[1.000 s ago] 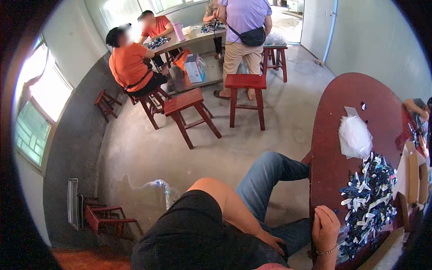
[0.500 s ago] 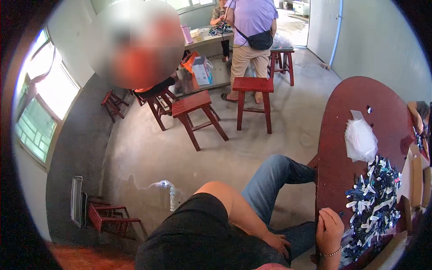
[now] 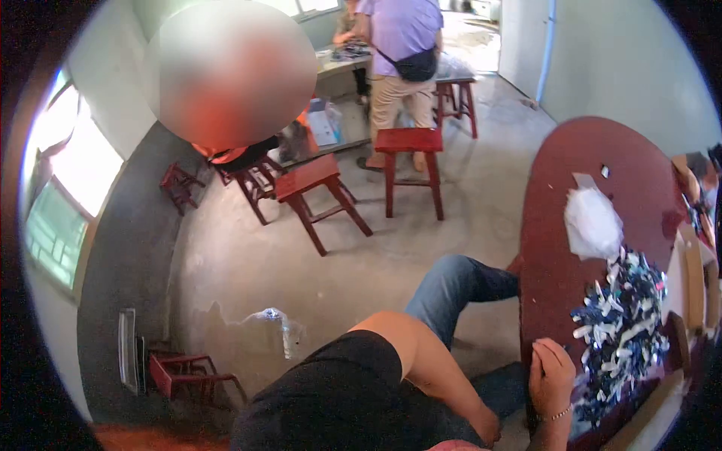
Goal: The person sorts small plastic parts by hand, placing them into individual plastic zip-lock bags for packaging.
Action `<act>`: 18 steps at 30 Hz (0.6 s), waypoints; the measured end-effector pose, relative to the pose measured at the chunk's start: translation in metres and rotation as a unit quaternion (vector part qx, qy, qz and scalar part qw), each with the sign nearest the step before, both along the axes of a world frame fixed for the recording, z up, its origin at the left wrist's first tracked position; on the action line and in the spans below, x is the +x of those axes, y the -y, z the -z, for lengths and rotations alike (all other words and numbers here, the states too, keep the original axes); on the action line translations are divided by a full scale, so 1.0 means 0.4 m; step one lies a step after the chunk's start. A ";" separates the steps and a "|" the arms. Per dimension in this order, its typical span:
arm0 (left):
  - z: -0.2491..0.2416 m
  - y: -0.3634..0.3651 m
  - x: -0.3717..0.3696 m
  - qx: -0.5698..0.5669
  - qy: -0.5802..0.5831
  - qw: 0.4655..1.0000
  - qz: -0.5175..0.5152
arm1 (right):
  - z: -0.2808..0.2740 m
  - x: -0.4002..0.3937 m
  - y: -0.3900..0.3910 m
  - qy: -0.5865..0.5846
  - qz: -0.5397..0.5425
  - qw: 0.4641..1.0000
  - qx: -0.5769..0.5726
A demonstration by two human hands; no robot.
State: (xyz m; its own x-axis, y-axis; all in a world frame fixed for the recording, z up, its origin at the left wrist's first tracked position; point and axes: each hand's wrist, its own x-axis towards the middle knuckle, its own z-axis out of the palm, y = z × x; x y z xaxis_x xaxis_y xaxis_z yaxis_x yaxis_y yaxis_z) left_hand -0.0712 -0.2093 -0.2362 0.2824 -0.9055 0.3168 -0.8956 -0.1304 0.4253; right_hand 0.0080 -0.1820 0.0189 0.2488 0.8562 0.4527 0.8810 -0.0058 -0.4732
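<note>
My left hand (image 3: pixel 487 427) hangs low by my lap at the bottom, close to my jeans; it is blurred and its fingers do not show clearly. On the near edge of the dark red table (image 3: pixel 556 301) rests my right hand (image 3: pixel 553 374), a beaded bracelet at its wrist. Its fingers are curled together, with nothing visible in them. Just right of it lies a heap of small dark and white clip-like pieces (image 3: pixel 620 331). Beyond the heap sits a crumpled clear plastic bag (image 3: pixel 594 222).
Cardboard boxes (image 3: pixel 696 278) line the table's right side, with another person partly visible there. Red stools (image 3: pixel 410 140) stand across the floor. A person in a purple shirt (image 3: pixel 402 37) stands at a far table. Someone in orange sits at upper left. A toppled stool (image 3: pixel 188 372) lies lower left.
The view has shifted slightly, moving most of the room a little left. My left hand has moved slightly lower and right and now looks blurred. My right hand stays on the table edge.
</note>
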 end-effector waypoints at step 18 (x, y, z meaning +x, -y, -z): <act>-0.739 -0.312 0.386 -0.433 0.006 0.827 -0.358 | 0.027 0.130 0.084 0.051 0.284 0.957 0.042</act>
